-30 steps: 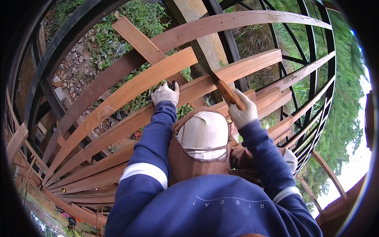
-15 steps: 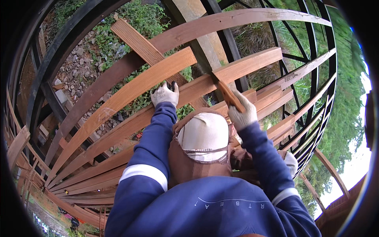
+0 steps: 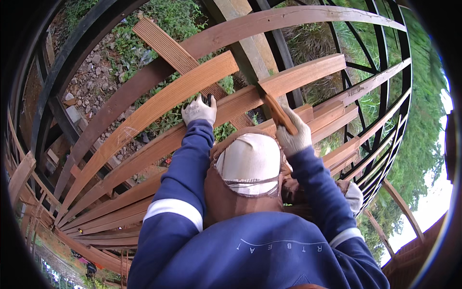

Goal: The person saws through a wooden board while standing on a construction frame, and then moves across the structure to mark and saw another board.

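Observation:
My left hand (image 3: 199,110), in a pale work glove with dark fingertips, is closed over the far edge of a long wooden beam (image 3: 159,141). In my right hand (image 3: 294,133), also gloved, is the brown wooden handle of a handsaw (image 3: 279,114). The saw's dark blade stands across the same beam, right of my left hand, and touches the wood or lies very near it. How deep the blade sits in the beam cannot be made out. Beyond the left hand a shorter beam end (image 3: 211,72) lies alongside, and a grooved board (image 3: 163,44) crosses underneath.
Several more wooden beams (image 3: 332,115) run beside the sawn one. A curved brown beam (image 3: 269,23) spans the far side. Black metal framing (image 3: 380,48) and a concrete beam (image 3: 255,53) support the structure. Through the gaps, rubble (image 3: 91,77) and plants show below.
My right hand and the saw have shifted very slightly along the cut. The left hand keeps its hold on the beam. The whole view has moved a little.

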`<state>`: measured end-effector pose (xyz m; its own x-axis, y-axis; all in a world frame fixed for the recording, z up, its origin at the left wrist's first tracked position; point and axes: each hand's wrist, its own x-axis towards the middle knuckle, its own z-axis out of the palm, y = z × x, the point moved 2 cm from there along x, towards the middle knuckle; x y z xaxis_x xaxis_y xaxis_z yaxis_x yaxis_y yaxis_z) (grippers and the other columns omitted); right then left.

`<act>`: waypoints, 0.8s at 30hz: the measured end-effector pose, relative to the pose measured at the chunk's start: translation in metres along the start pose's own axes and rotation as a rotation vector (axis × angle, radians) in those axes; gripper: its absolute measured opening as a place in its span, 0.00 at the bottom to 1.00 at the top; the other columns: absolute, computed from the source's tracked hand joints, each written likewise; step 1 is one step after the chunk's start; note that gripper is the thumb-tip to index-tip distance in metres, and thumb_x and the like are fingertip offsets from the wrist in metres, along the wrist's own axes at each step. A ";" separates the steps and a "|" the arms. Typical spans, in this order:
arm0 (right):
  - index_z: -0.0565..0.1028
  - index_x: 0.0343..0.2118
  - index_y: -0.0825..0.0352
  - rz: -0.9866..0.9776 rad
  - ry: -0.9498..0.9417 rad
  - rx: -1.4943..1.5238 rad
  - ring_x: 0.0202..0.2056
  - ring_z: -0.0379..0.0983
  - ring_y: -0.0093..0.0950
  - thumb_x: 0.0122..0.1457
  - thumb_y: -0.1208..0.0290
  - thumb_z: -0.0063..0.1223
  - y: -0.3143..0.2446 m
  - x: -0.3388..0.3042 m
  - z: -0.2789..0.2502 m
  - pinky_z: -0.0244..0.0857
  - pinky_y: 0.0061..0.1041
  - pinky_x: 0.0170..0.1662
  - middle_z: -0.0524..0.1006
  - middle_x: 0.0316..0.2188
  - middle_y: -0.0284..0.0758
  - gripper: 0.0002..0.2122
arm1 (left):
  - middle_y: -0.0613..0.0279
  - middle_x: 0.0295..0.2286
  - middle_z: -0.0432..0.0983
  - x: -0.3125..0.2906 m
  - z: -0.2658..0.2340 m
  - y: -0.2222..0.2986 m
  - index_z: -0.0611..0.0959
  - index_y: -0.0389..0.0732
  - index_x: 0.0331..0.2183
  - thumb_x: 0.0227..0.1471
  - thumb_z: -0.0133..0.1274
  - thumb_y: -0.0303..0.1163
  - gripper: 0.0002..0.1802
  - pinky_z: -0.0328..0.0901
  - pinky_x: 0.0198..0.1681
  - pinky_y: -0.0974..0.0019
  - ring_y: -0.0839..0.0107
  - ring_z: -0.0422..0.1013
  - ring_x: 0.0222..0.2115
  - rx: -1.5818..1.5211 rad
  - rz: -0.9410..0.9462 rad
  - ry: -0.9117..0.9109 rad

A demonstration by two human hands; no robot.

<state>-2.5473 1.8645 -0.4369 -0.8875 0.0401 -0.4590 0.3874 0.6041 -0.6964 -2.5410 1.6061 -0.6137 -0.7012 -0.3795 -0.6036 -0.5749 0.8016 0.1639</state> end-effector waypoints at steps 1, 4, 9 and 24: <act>0.72 0.57 0.75 0.020 -0.014 -0.050 0.43 0.82 0.30 0.53 0.79 0.55 0.003 -0.035 -0.030 0.73 0.28 0.48 0.83 0.41 0.48 0.25 | 0.53 0.40 0.84 0.001 -0.003 0.001 0.85 0.45 0.44 0.58 0.47 0.59 0.29 0.62 0.59 0.48 0.55 0.79 0.44 -0.006 -0.033 -0.072; 0.67 0.61 0.75 0.044 -0.193 -0.172 0.55 0.77 0.36 0.52 0.84 0.49 -0.046 -0.142 -0.123 0.67 0.31 0.59 0.79 0.52 0.50 0.29 | 0.52 0.40 0.84 0.000 0.000 -0.008 0.86 0.44 0.44 0.57 0.48 0.59 0.30 0.63 0.57 0.48 0.54 0.79 0.43 -0.021 -0.009 0.062; 0.70 0.60 0.74 -0.002 -0.068 -0.089 0.44 0.81 0.28 0.55 0.82 0.53 -0.002 -0.078 -0.064 0.72 0.26 0.49 0.82 0.43 0.45 0.26 | 0.52 0.40 0.84 -0.003 0.002 0.000 0.85 0.44 0.44 0.58 0.47 0.59 0.30 0.63 0.58 0.49 0.54 0.79 0.44 0.009 0.014 0.046; 0.71 0.58 0.74 0.031 -0.085 -0.079 0.48 0.81 0.34 0.53 0.80 0.52 -0.005 -0.078 -0.072 0.72 0.29 0.52 0.81 0.47 0.47 0.26 | 0.54 0.37 0.84 -0.002 -0.007 0.006 0.86 0.45 0.41 0.57 0.48 0.58 0.27 0.61 0.60 0.47 0.56 0.78 0.44 0.022 0.005 0.021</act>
<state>-2.4980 1.9155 -0.3579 -0.8499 -0.0061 -0.5269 0.3904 0.6642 -0.6375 -2.5460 1.6090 -0.6061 -0.7126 -0.3847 -0.5866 -0.5622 0.8134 0.1495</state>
